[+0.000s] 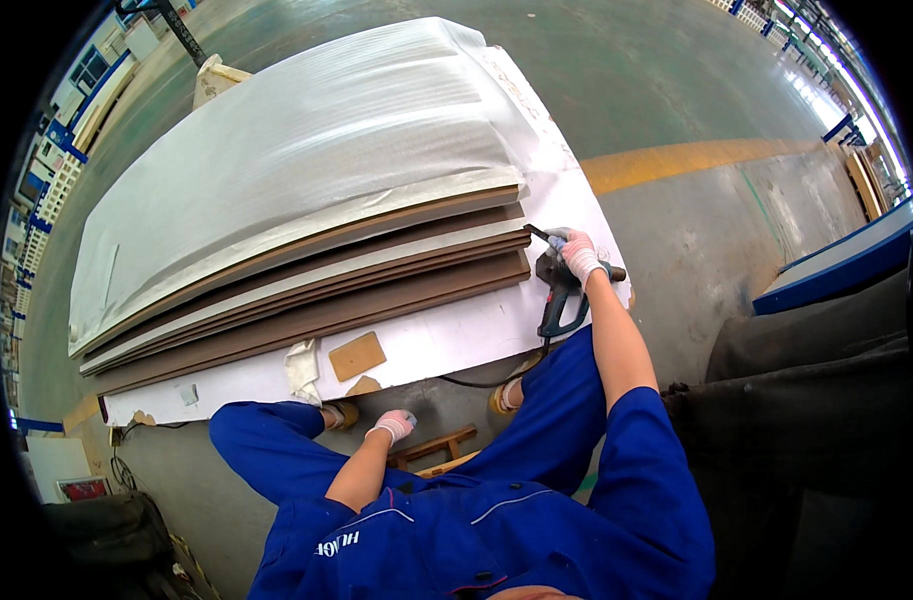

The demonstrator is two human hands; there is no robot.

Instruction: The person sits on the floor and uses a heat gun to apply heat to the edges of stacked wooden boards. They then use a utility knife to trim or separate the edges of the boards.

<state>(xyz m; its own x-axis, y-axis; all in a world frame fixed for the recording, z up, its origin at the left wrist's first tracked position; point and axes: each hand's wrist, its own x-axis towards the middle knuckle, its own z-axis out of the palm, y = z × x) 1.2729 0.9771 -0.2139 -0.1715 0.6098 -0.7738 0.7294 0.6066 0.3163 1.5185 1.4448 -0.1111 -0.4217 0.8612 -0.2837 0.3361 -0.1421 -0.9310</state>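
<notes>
My right hand (579,256), in a pale pink and white glove, is closed around a thin dark blade-like tool (536,233) whose tip reaches the right end of the brown panels (396,282). Right by that hand, a dark corded power tool with a loop handle (553,312) lies on the white board's right side; the hand partly covers it. My left hand (396,424), gloved alike, hangs closed between my knees, below the board's near edge. Whether it holds anything cannot be made out. White foam sheet (306,130) covers the upper panels of the stack.
The white board (446,345) under the stack carries a tan block (357,355) and a crumpled white cloth (301,371). A cord runs beneath its near edge. A wooden stool (436,450) stands between my legs. Dark cloth (806,370) and a blue-edged board (836,258) are at right.
</notes>
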